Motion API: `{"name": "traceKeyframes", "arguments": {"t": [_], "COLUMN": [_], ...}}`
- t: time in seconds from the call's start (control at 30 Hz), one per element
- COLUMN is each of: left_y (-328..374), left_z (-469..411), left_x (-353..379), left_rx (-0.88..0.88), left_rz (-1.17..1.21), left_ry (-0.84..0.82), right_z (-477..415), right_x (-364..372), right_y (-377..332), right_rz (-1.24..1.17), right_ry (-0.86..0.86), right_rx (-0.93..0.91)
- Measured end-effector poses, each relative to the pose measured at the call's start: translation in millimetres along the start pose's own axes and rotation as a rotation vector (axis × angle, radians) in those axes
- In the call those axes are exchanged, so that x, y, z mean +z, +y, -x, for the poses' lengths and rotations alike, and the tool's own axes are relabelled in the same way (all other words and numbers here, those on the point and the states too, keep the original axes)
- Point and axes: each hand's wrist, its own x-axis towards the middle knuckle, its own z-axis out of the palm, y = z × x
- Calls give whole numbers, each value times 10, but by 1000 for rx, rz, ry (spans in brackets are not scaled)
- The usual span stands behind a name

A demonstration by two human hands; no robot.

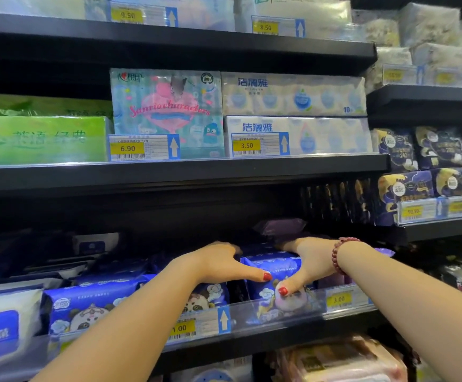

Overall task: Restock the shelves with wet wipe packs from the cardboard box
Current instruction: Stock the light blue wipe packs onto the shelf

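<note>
left hand (221, 264): reaching in from the near left. The thumb lies along the top left corner of the blue wet wipe pack (272, 268), and the fingers (224, 245) go over toward the far, dark part of the shelf. They're blurred, so honestly I can't tell if they're clenched on anything.

right hand (310, 261): grasping the same pack. The thumb presses flat on the front face and the fingers are hooked over the top right side. There's a red bead bracelet (337, 257) on the wrist.

blue wet wipe pack: sits upright on the lower shelf (279, 336), right behind the clear front rail (279, 310). It's between the two hands, and between the 1.00 price tag (181, 328) and the 3.00 price tag (339, 299).

neighbours: there's a matching panda pack (86, 307) just to the left, then a white and blue pack (1, 326) further left. A purple pack (279, 227) is up behind the right hand.

shelf above: a green tissue pack (39, 139), a Sanrio pack (166, 111), and two stacked white and blue tissue packs (293, 114).
</note>
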Motion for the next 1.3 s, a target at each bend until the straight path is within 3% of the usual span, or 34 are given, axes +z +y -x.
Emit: {"name": "traceKeyframes", "arguments": {"t": [0.13, 0.23, 0.5, 0.63, 0.8, 1.0, 1.13, 1.3], "left_y": [49, 50, -8, 34, 78, -174, -474, -923], "left_z": [156, 250, 246, 301, 605, 1341, 1908, 2481], "left_x": [-5, 37, 167, 165, 97, 112, 297, 598], "left_rx": [232, 327, 396, 378, 362, 328, 296, 194], "left_rz": [-68, -165, -260, -311, -402, -405, -405, -439], "left_ry": [118, 152, 222, 258, 372, 518, 592, 542], "right_z": [196, 330, 497, 543, 656, 971, 1139, 1248], "right_x": [33, 142, 387, 371, 360, 622, 875, 1232], "right_y": [-88, -79, -143, -174, -326, -666, -967, -1348], "right_rz": [277, 173, -47, -29, 320, -27, -29, -37], "right_ry": [266, 377, 476, 455, 596, 697, 718, 649], "right_rx": [-150, -200, -285, -214, -154, -232, -309, -339]}}
